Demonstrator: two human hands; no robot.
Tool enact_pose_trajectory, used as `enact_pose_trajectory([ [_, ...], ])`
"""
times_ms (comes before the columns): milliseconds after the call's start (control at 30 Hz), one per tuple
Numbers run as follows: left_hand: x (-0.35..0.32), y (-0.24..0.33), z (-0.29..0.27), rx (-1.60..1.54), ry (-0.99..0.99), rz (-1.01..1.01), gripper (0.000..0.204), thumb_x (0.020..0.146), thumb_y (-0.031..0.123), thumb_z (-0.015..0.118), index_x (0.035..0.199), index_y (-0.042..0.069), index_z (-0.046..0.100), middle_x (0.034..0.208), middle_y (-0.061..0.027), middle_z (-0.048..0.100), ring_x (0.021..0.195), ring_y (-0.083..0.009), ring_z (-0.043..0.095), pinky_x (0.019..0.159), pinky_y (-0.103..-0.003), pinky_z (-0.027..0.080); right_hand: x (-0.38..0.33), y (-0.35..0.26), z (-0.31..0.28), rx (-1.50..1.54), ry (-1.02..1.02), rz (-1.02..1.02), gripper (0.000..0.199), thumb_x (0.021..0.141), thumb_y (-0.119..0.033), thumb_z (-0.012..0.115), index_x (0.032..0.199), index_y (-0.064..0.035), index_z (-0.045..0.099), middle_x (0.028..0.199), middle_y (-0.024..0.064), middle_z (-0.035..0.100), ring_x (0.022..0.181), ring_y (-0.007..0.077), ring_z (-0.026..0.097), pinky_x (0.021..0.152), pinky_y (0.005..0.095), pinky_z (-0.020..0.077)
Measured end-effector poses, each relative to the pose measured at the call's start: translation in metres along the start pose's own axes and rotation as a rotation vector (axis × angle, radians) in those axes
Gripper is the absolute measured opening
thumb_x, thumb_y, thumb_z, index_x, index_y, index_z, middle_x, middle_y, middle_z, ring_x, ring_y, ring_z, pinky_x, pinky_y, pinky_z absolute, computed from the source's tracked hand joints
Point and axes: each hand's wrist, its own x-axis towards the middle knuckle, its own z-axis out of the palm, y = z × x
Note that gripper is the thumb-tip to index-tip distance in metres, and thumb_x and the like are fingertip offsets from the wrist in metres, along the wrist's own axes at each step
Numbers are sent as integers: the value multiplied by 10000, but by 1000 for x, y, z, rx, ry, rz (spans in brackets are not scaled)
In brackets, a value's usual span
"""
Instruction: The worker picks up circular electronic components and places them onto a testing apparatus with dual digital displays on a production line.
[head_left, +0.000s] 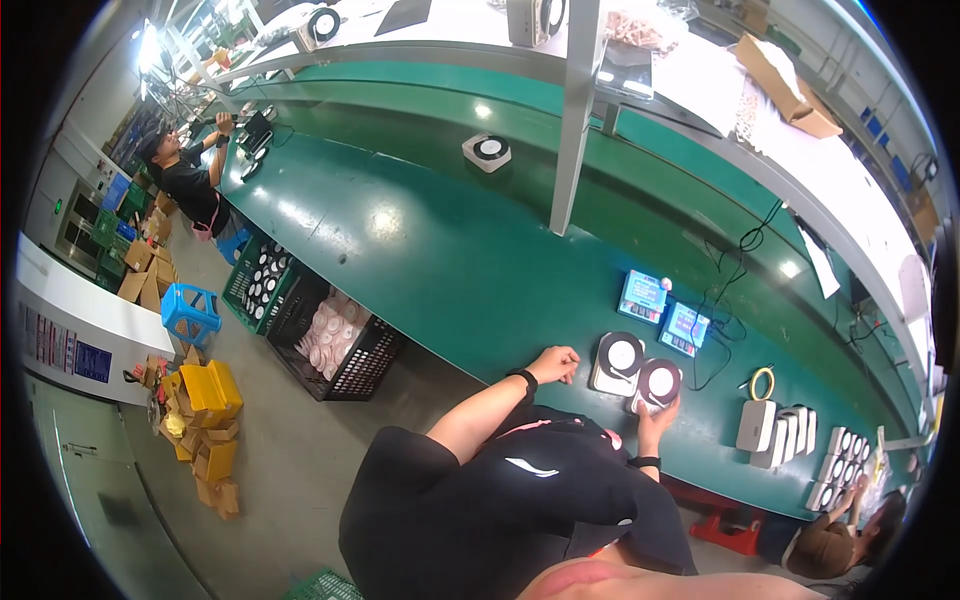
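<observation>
Head view, looking down along a long green workbench [430,250]. The person's right hand [660,412] is curled over the near edge of a small square white unit with a dark round face [658,384], thumb and fingers closed on its rim, so the unit is held at the bench's near side. Just beside it, touching or nearly so, lies a second unit of the same kind [617,362]. The left hand [556,363] rests on the bench surface left of that second unit, fingers folded loosely into a half-fist and holding nothing. Both forearms come up from the lower edge, each with a dark wristband; the right wrist is bent sharply upward toward the held unit, while the left forearm lies extended and low. Judged by its rigid plastic casing and compact form, the unit should handle as stiff and fairly light, with smooth sides that could slip; the round face looks like the delicate part, so the outer edges of the casing are the sound place to grip. Behind the units stand two small blue-screened meters [663,310] with trailing cables. A row of white boxes [775,430] stands to the right.
</observation>
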Motion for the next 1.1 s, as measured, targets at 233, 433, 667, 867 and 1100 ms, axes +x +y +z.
enact_pose_trajectory([
  [233,-1,-2,0,-5,-5,5,185,871,81,492,1013,-37,505,734,-77,588,603,-152,619,529,-248,486,0,0,-1,3,-14,4,946,612,-193,759,1350,-10,197,1338,228,280,1252,373,247,1046,434,185],
  [433,2,-2,1,-15,1,16,172,861,66,496,998,-36,513,730,-86,599,588,-151,620,517,-249,486,-3,3,1,-104,48,-66,945,613,-233,755,1346,-12,201,1336,245,267,1245,391,246,1035,445,196],
  [667,-1,-2,1,-11,21,-11,159,861,55,493,994,-30,514,728,-87,594,579,-144,619,509,-232,484,-13,-46,6,-469,52,-134,963,593,-283,758,1341,-33,206,1340,274,222,1235,434,228,1016,468,220],
  [867,3,0,1,-9,-15,-45,152,867,52,489,993,-29,513,728,-88,591,592,-150,623,514,-237,486,-9,-49,5,-478,71,-94,980,538,-257,778,1326,-55,229,1326,272,230,1220,431,247,1003,468,247],
  [1100,7,4,-8,-43,-43,-78,171,871,86,513,1001,-26,518,766,-89,591,617,-155,620,549,-241,492,4,-30,-31,-249,23,-48,907,514,-151,734,1299,-52,291,1251,213,343,1151,381,343,981,434,294],
])
